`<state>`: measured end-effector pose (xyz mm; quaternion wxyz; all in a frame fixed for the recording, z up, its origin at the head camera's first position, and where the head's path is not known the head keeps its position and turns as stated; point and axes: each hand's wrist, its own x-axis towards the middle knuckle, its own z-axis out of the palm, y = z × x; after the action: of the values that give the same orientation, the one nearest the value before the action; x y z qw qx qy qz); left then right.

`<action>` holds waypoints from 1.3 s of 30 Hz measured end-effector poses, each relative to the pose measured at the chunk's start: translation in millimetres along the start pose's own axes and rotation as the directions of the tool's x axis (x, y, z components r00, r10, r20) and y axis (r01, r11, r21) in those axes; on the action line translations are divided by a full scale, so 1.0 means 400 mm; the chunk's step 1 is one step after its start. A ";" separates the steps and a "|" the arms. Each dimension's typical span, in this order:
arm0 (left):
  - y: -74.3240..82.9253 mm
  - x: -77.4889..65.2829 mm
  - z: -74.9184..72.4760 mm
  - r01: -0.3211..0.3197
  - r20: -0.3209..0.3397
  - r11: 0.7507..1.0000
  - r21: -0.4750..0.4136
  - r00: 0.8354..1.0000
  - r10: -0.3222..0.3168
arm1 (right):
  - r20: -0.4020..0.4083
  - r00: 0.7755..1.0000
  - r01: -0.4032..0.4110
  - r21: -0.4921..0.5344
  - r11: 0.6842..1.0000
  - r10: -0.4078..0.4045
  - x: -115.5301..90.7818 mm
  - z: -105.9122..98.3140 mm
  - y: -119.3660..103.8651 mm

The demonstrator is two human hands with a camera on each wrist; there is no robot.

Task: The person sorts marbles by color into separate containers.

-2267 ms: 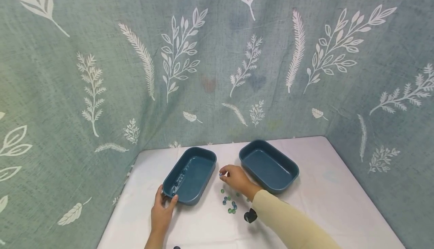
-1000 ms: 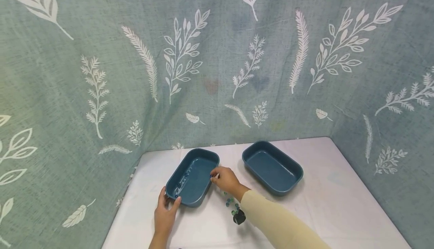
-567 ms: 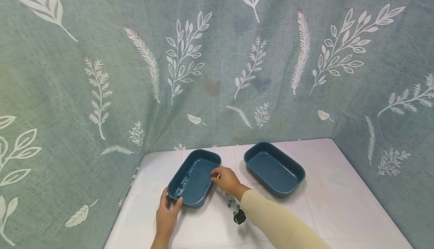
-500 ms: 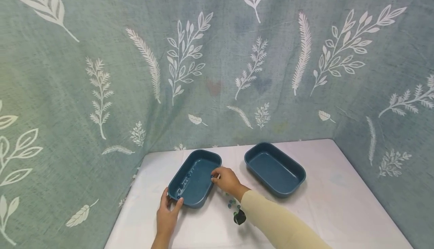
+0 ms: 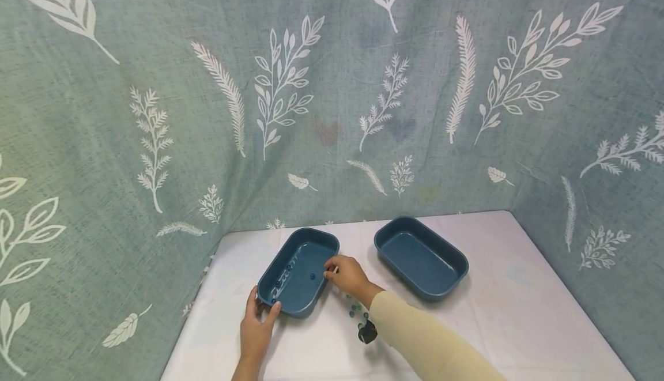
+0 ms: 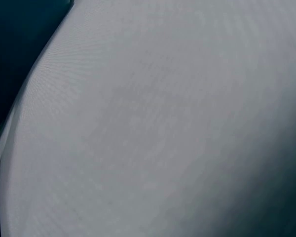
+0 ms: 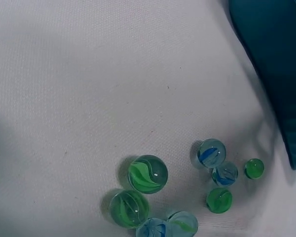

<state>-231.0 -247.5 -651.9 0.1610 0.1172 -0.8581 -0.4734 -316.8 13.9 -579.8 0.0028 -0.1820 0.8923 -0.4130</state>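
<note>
My left hand (image 5: 255, 330) holds the left blue tray (image 5: 306, 310) by its near-left corner, thumb at the near rim and fingers along the outer side. Inside that tray, a dark blue marble (image 5: 313, 276) lies on the floor, and several more marbles (image 5: 278, 283) line its left side. My right hand (image 5: 349, 275) is over the tray's right rim, fingers bent, with nothing seen between them. Glass marbles with green swirls (image 7: 148, 174) and blue swirls (image 7: 211, 153) lie loose on the white cloth in the right wrist view; my right forearm partly hides them in the head view.
A second blue tray (image 5: 421, 260) stands to the right, behind my right forearm. A black object (image 5: 367, 332), apparently the wrist camera, shows below my right wrist. White cloth (image 5: 519, 312) covers the table, and leaf-patterned curtains (image 5: 332, 110) rise around it.
My right hand has carried a blue marble leftward to the left tray and let it go; the marble now lies on the tray's floor. My left hand has kept its hold.
</note>
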 end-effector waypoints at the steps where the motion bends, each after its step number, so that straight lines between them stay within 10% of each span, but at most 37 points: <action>1: 0.001 -0.001 0.000 0.003 -0.002 1.000 -0.001 1.000 -0.003 | 0.001 1.000 0.001 0.002 1.000 -0.001 -0.001 0.000 0.002; 39: -0.014 0.020 0.001 0.006 0.021 1.000 0.026 1.000 -0.007 | -0.128 0.991 -0.020 0.094 0.995 0.032 -0.174 -0.078 0.137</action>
<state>-238.3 -253.1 -655.4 0.1490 0.1170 -0.8654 -0.4638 -274.3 92.0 -609.7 -0.0414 -0.1431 0.8728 -0.4648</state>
